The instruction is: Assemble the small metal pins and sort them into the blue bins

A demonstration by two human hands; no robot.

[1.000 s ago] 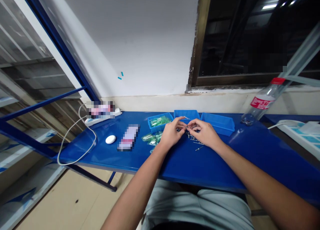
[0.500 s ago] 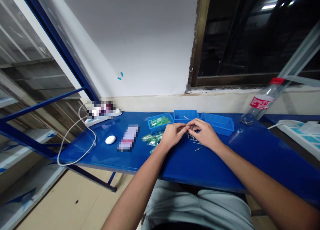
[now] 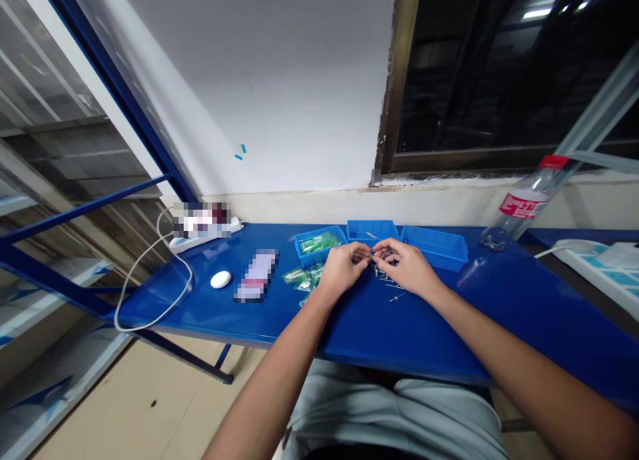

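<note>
Since the view from up here is wide and the part is tiny, I can only call it a slim metal pin (image 3: 372, 252), possibly a screw, held where both hands meet just above the bench. The left hand (image 3: 342, 267) and the right hand (image 3: 407, 267) are curled inward, their fingers closed to a tight pinch, and both appear to bear on the pin, though I cannot tell which has the firmer hold. I judge the step in hand to be fine work on this one part, and the next move calls for a steady pinch and careful alignment. Just below and right of the grip, loose metal pins (image 3: 385, 277) lie on the blue workbench (image 3: 399, 340), with a stray pin (image 3: 397, 297) farther out. Beyond the fingertips stand three blue plastic bins: the middle bin (image 3: 372, 229) holds a single pin (image 3: 371, 235), the left bin (image 3: 319, 252) holds green plastic bags (image 3: 317, 243), and the right bin (image 3: 434, 248) sits past the right hand. More green bags (image 3: 302, 276) lie left of the left hand.
</note>
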